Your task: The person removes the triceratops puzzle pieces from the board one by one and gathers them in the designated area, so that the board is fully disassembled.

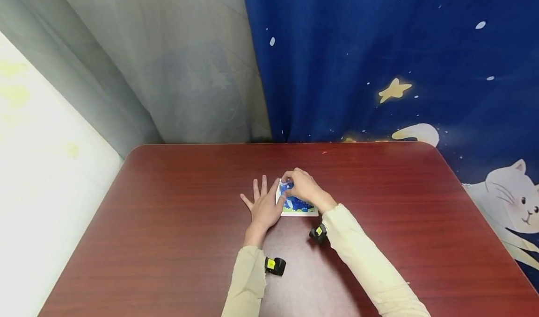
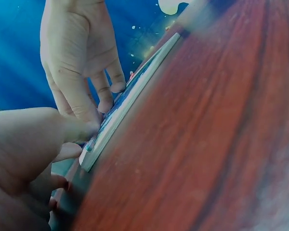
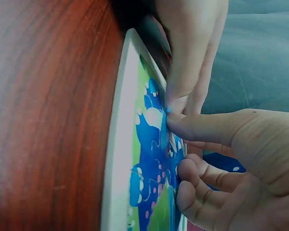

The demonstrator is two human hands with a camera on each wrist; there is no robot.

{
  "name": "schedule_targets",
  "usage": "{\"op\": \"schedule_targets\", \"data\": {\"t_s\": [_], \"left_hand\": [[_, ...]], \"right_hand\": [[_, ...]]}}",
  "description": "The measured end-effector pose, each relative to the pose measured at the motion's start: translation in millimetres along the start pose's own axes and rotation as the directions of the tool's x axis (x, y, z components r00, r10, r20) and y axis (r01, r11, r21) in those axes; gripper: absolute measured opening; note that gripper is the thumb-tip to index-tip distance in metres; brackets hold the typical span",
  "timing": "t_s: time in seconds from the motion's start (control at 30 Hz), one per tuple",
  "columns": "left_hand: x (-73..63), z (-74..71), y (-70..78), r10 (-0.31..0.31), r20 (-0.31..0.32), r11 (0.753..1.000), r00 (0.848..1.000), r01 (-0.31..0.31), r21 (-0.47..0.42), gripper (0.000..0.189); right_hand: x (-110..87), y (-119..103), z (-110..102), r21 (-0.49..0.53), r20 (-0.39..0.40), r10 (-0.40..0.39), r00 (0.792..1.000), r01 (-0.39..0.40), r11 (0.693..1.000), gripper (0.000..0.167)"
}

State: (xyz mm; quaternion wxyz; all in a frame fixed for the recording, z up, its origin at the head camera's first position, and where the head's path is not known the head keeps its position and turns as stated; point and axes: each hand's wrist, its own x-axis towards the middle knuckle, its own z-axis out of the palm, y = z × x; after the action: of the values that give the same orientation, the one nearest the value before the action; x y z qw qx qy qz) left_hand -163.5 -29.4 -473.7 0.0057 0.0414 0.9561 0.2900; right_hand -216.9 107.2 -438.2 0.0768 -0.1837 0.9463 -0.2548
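Observation:
A small jigsaw puzzle with a blue dinosaur picture and a white frame lies flat on the table. My left hand is spread along the puzzle's left side, its thumb reaching over the picture. From the right, my right hand arches over the top left part. In the right wrist view, its thumb and bent fingertips pinch a blue puzzle piece at the picture's surface, close beside the left thumb. That piece is mostly hidden by the fingers. The left wrist view shows the frame's thin edge against the wood.
The dark red wooden table extends all round the puzzle. Behind it hang a grey curtain and a blue curtain with stars and a cat. A white surface stands at the left. Black wrist cameras sit at both sleeves.

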Motion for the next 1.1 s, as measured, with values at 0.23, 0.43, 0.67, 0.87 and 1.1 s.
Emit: {"op": "schedule_targets", "data": {"t_s": [0.23,0.43,0.67,0.87,1.1], "left_hand": [[-3.3,3.1,-2.0,0.001,-0.038,1.0,0.999,0.0,0.028,0.05],[-1.2,2.5,0.0,0.009,-0.045,1.0,0.999,-0.008,0.026,0.052],[0.4,3.9,0.6,-0.003,-0.037,0.999,0.999,0.004,0.035,0.053],[1.7,4.0,2.3,0.008,-0.042,1.0,0.999,-0.007,0.027,0.052],[-0.7,3.4,1.1,-0.003,-0.043,0.999,0.999,0.005,0.034,0.052]], "right_hand": [[-3.5,3.1,4.0,0.0,-0.005,-0.023,1.0,0.023,1.0,0.029],[-5.1,0.1,-1.4,-0.086,0.005,-0.079,0.997,0.079,0.993,0.029],[-5.0,2.7,-4.7,-0.06,0.044,-0.071,0.996,0.074,0.995,0.027],[-4.6,5.0,-6.1,-0.046,0.025,-0.06,0.998,0.061,0.997,0.023],[-5.3,5.1,-0.2,-0.094,-0.006,-0.056,0.998,0.055,0.994,0.025]]}}
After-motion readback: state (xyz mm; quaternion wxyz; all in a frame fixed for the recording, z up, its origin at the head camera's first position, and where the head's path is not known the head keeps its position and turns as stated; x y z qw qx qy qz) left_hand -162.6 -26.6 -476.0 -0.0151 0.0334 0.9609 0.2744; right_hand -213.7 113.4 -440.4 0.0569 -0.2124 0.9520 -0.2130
